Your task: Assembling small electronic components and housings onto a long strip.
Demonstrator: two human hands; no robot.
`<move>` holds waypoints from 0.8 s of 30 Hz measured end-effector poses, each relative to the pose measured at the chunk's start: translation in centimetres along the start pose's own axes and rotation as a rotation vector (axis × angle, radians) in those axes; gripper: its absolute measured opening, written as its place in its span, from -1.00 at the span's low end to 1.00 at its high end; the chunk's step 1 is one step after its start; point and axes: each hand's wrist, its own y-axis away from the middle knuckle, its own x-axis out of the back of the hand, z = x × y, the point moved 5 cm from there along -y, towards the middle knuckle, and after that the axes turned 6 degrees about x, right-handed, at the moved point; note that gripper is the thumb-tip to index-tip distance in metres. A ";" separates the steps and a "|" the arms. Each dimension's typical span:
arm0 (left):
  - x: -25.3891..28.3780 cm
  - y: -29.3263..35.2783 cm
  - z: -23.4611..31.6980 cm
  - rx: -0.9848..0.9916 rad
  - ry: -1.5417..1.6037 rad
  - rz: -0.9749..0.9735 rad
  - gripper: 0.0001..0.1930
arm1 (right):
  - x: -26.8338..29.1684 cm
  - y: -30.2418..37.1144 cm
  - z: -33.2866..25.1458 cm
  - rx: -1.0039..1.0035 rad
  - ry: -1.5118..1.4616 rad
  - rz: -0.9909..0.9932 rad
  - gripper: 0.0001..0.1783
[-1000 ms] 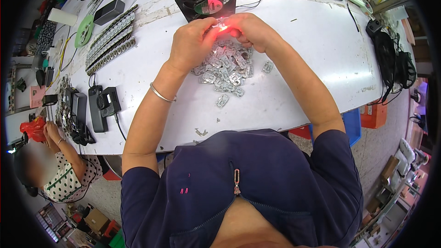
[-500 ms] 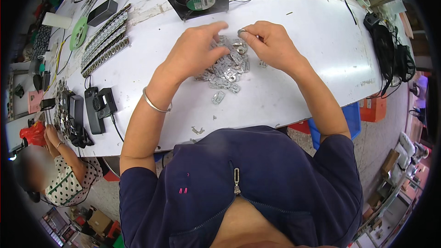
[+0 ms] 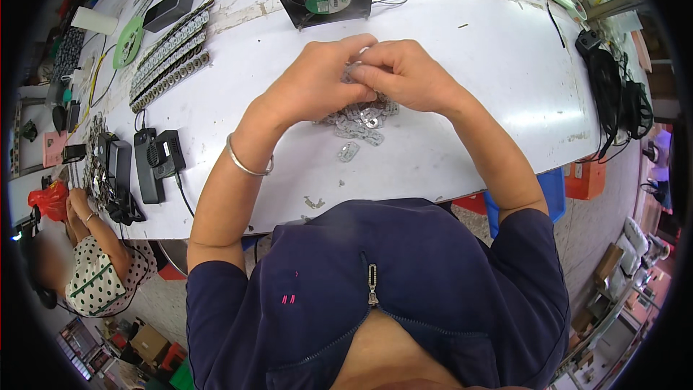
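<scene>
Right fingers (image 3: 378,78) pinch a small part (image 3: 351,70); left fingers (image 3: 352,93) curl alongside, grip unclear; blue bin (image 3: 555,192) beside orange bin (image 3: 586,179).

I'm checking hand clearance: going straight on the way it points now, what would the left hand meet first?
Probably the right hand, directly ahead of the left hand; they may be touching, since depth is unclear in this view.
</scene>
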 end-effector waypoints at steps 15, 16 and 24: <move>0.8 1.4 -2.9 -0.070 0.583 -0.453 -0.76 | -0.9 0.3 -0.1 -0.093 -0.645 -0.127 -0.77; 0.9 1.4 -3.3 -0.086 0.589 -0.381 -0.80 | -1.0 0.1 -0.1 -0.094 -0.646 -0.129 -0.77; 1.8 1.1 -2.8 -0.207 -0.097 0.502 -0.74 | 1.3 -1.5 1.3 -0.146 0.037 0.120 -0.71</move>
